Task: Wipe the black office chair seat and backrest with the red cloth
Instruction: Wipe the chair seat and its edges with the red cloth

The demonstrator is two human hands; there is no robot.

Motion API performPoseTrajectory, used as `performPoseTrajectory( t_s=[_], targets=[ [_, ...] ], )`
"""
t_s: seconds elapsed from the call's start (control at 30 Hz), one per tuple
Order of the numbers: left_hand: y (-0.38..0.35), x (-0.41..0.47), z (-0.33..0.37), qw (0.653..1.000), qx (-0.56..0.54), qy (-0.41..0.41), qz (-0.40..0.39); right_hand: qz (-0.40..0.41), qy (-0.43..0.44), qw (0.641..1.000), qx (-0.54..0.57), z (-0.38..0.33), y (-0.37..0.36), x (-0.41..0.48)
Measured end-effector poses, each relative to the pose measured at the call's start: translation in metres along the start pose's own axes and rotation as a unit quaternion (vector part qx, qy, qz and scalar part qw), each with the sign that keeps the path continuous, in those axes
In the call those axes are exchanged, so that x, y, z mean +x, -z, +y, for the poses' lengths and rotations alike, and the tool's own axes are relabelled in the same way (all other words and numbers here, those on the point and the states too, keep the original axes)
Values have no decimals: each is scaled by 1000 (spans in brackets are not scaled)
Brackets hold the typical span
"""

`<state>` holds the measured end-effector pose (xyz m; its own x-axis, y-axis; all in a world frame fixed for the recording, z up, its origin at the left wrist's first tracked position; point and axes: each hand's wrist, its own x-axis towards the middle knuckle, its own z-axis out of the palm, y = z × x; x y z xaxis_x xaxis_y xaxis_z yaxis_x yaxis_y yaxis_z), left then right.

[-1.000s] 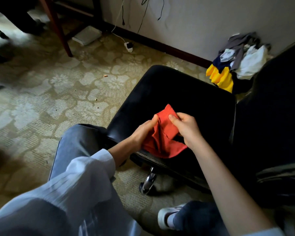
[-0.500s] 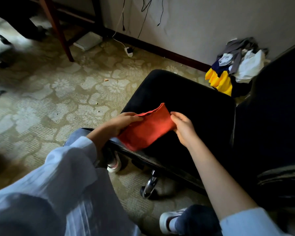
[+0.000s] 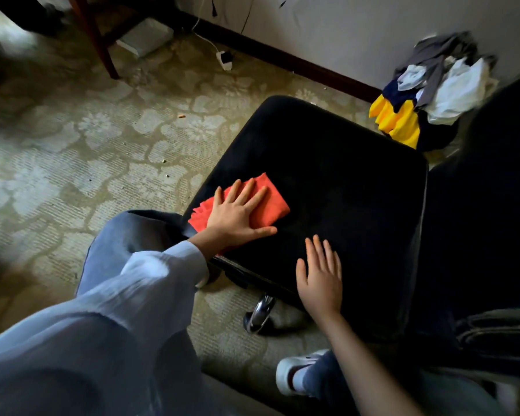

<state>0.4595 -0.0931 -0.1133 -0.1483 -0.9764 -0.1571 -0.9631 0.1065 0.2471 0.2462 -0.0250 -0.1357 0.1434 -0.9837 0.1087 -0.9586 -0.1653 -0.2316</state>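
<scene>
Cloth (image 3: 270,202), red and folded into a thick pad, lies on the black seat (image 3: 342,181) at about eight o'clock from the seat's middle, close to the near left corner. The left hand (image 3: 237,216) lies flat on top of it, fingers (image 3: 246,192) straight and fanned wide, gripping nothing. Pressing that way puts the whole palm's weight on the fabric, which suits a broad sweep better than a pinch would. The right hand (image 3: 320,277) is at about six o'clock on the seat, by the front edge and apart from the cloth. Its fingers are straight too and hold nothing. I take it to be bracing the chair, since a shiny caster (image 3: 260,313) shows beneath and the chair would likely roll under a push. Most of the seat lies bare toward twelve and three o'clock, so the wiping looks barely begun. The backrest (image 3: 493,205) stands dark at three o'clock, untouched by either hand. Beyond it, at about one o'clock, a heap of clothes (image 3: 445,82) sits on the patterned floor (image 3: 102,151) against the wall (image 3: 342,28).
</scene>
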Motion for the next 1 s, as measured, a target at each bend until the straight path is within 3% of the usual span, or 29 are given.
performPoseTrajectory(
  t_s=[0.13,0.37,0.63,0.73,0.83,1.0],
  targets=[
    [-9,1,10,1000,19,21,4,0,6,1000,-18,3,-7,-1],
    [-14,17,39,999,30,14,2,46,4,998,45,1,-16,1],
    [-32,13,88,976,82,-196,-42,122,-103,962,223,1,-17,-7],
    [-27,16,79,961,79,-254,-76,155,-103,956,225,4,-15,-10],
    [-21,37,66,973,40,-222,-44,161,-111,962,193,6,-14,-6],
    [-3,97,54,997,-2,-47,69,129,-80,978,146,47,11,40]
  ],
)
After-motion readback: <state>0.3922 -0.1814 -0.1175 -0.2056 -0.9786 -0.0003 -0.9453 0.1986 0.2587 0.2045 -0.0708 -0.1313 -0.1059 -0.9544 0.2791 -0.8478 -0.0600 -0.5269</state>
